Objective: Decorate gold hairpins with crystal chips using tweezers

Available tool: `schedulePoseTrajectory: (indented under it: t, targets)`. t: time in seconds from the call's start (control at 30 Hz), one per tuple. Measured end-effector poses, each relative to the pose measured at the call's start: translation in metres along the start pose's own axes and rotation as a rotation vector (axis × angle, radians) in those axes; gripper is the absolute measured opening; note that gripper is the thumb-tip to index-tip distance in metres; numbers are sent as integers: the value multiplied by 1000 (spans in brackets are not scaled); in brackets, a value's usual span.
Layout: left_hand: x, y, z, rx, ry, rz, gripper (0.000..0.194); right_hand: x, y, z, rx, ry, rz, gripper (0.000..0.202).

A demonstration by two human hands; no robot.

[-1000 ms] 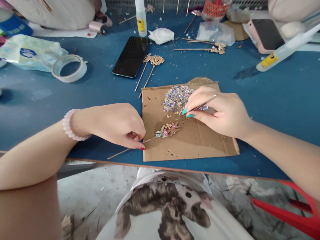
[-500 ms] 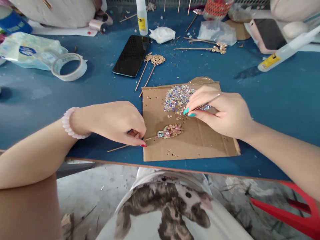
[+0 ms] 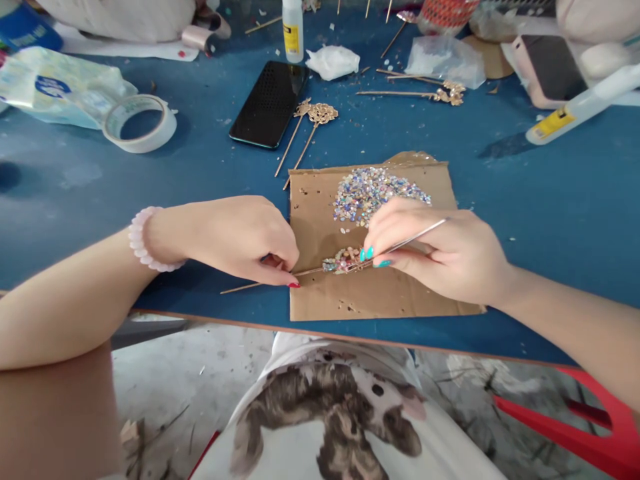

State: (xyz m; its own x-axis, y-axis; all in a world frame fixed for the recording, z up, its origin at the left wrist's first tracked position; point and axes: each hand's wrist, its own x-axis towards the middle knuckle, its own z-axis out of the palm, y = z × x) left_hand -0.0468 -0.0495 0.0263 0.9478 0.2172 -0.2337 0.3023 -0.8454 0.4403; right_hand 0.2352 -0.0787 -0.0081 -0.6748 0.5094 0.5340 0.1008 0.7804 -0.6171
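Observation:
My left hand (image 3: 245,240) is closed around the thin stem of a hairpin (image 3: 341,261), whose jewelled head lies over the cardboard (image 3: 320,300). Metal tweezers (image 3: 417,234) are pinched in the fingers of my right hand (image 3: 440,257); their tips reach the hairpin's head, partly hidden by my fingers. Whether the tips hold a stone is too small to tell. Behind my right hand, a pile of small coloured rhinestones (image 3: 373,190) is spread on the cardboard, with a few loose stones in front of it.
Two gold hairpins (image 3: 320,115) lie beside a black phone (image 3: 269,105) behind the cardboard. A tape roll (image 3: 141,125) and a wipes pack (image 3: 60,87) sit left. Glue bottles (image 3: 293,33) and a pink phone (image 3: 550,70) are farther back.
My right hand has moved the tweezers from beside the loose stones down toward me, onto the hairpin's head. My left hand still grips the stem. The whole view has shifted slightly.

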Motion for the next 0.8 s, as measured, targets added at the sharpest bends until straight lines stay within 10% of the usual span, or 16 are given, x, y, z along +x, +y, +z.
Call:
schedulePoseTrajectory:
  t: [0.8]
  targets:
    - [-1,-2,4,-26,22,3,36,3,0,3,3,-21,-27,9]
